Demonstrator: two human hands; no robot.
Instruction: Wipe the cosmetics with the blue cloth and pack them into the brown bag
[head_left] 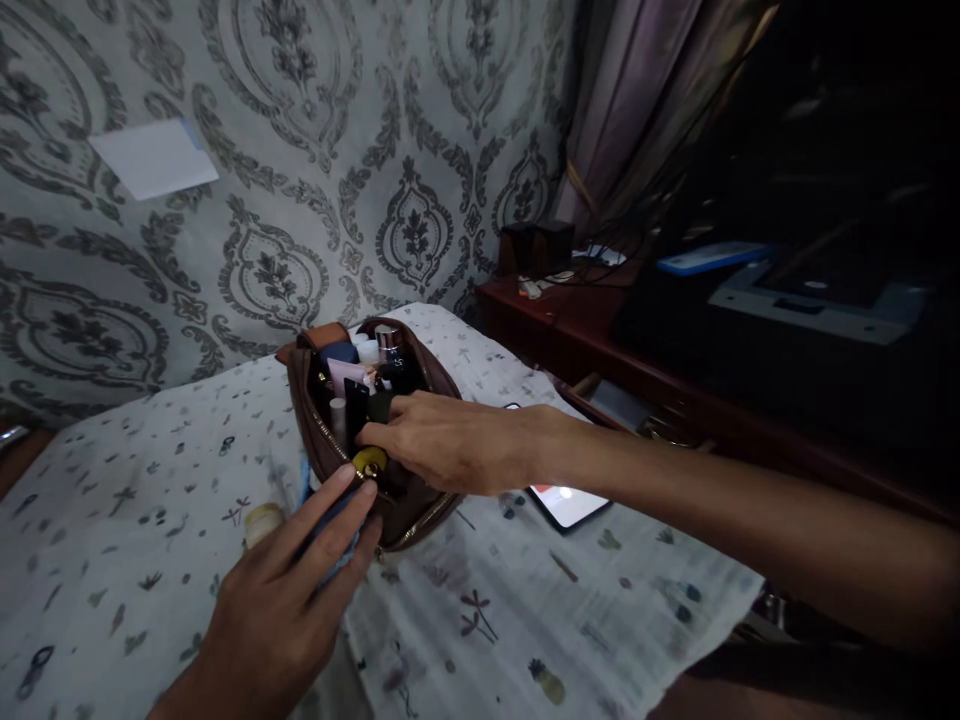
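Cosmetics pouch, unzipped, lies at one o'clock from your left hand, which touches its rim, its long axis running eleven to five, while your nearer right hand dips inside from three o'clock; I cannot tell what either grasps.

White paper against patterned wallpaper, purplish curtain behind a dark-red desk

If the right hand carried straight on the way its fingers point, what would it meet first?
The right hand would likely meet the slim black item just ahead of it inside the open brown bag; depth is unclear, and they may already be touching.
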